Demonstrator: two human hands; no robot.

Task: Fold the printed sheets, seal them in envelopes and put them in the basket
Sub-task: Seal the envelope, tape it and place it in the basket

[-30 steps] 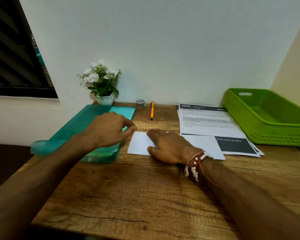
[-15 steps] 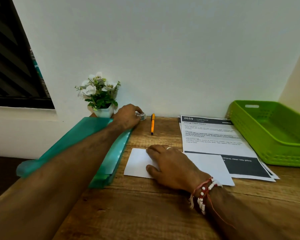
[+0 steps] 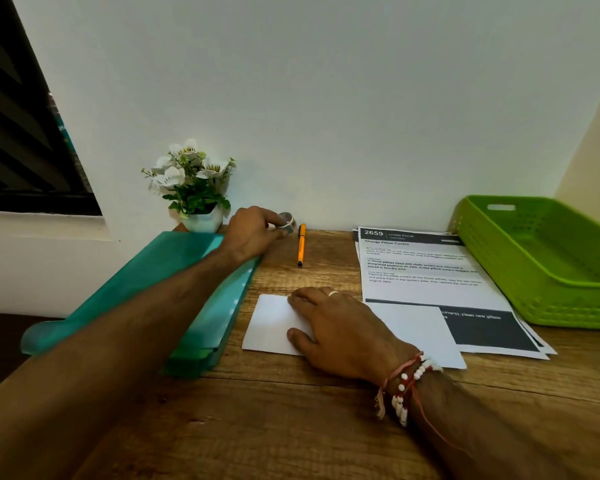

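A white envelope (image 3: 271,323) lies flat on the wooden table (image 3: 291,420). My right hand (image 3: 340,327) rests on it with the fingers spread, pressing it down. At the back by the wall, my left hand (image 3: 253,233) pinches a small roll of clear tape (image 3: 286,221) between thumb and fingers. A stack of printed sheets (image 3: 426,268) lies to the right of the envelope, partly under it. The green basket (image 3: 548,271) stands at the far right and looks empty.
A teal plastic folder (image 3: 142,292) lies under my left forearm at the table's left. A small pot of white flowers (image 3: 194,188) stands against the wall. An orange pen (image 3: 301,244) lies just right of the tape.
My left hand went from the folder's edge to the back of the table and took hold of the tape roll. My right hand stayed on the envelope. The camera tilted up slightly.
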